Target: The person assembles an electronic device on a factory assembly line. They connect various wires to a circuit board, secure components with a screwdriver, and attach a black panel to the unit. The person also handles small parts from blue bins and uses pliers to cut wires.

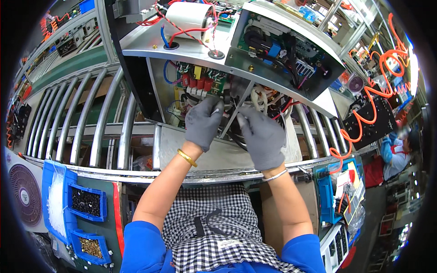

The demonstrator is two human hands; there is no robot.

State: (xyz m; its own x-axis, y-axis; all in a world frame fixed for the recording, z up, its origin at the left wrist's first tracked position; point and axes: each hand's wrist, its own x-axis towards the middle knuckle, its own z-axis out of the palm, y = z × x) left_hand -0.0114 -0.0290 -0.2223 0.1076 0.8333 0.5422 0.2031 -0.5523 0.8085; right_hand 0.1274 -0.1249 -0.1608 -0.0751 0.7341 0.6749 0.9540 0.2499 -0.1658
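Metal electronics chassis sat on the roller conveyor, just ahead of both hands; long axis ran L-R, slanting down to R, w/ open bays facing the person. Pale plate showed along its front. Room: fan & blue parts bin to L; orange coiled hose & co-worker to R. L gloved hand reached into the L bay, fingers bent; R gloved hand was nr the divider, fingers curled. Couldn't tell if either gripped anything.
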